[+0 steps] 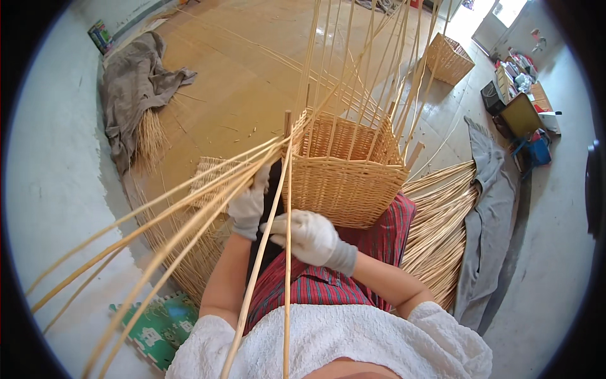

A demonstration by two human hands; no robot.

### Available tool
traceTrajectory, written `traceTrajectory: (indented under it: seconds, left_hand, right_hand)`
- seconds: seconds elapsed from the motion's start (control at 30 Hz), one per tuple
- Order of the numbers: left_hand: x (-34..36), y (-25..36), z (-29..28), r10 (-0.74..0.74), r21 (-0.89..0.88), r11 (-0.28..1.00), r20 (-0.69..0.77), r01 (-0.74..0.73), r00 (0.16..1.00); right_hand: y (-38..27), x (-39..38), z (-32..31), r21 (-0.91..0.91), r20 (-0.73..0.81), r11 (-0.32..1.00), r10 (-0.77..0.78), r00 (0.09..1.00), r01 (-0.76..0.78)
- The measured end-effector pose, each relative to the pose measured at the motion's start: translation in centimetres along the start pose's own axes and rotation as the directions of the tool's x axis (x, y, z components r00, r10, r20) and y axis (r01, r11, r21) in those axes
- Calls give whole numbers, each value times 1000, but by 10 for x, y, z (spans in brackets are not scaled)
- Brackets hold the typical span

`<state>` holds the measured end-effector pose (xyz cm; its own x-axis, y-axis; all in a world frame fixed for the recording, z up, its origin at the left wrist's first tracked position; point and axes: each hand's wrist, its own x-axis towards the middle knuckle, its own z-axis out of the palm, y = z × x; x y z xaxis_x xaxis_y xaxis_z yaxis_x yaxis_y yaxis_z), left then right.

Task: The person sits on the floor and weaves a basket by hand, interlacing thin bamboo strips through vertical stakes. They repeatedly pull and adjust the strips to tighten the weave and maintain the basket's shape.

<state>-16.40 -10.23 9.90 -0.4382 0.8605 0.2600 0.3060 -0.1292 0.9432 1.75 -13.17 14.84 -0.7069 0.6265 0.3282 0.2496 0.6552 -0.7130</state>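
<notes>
A square wicker basket (pixel 344 189) with tall upright stakes (pixel 369 69) rests tilted on my lap. At its near left corner, a bundle of long willow rods (pixel 208 189) fans out to the left. My left hand (pixel 247 205), in a white glove, is closed at this bundle beside the corner; rods partly hide its fingers. My right hand (pixel 309 239), also gloved, is just below the basket's near wall with fingers curled together. Two rods (pixel 288 271) run down toward me across its fingertips. What those fingers hold, if anything, is hidden.
Loose willow rods (pixel 442 227) lie at the right beside a grey cloth (pixel 492 208). Another grey cloth (pixel 136 82) covers rods at the far left. A finished-looking basket (pixel 449 60) stands far right, near a cluttered low table (pixel 524 114). A green foam mat (pixel 161 328) lies lower left.
</notes>
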Motion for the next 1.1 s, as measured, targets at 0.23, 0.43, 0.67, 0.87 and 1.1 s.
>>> traceTrajectory:
  seconds: [0.23,0.43,0.67,0.87,1.1]
  left_hand:
    - [-40,-72,-2,-224,81,973,81,217,971]
    - [36,-61,41,-155,235,967,225,101,962]
    - [24,-74,40,-156,348,935,241,65,958]
    - [15,-84,40,-124,369,929,256,21,959]
    - [6,-86,24,-103,388,922,277,-13,955]
  right_hand:
    - [0,75,26,-99,241,832,-513,824,547]
    - [131,120,21,-199,122,967,-135,983,157]
    - [127,102,61,-137,-12,988,70,997,-71]
    - [146,81,111,-10,-299,997,64,952,-70]
    - [113,79,79,-287,32,951,-110,993,115]
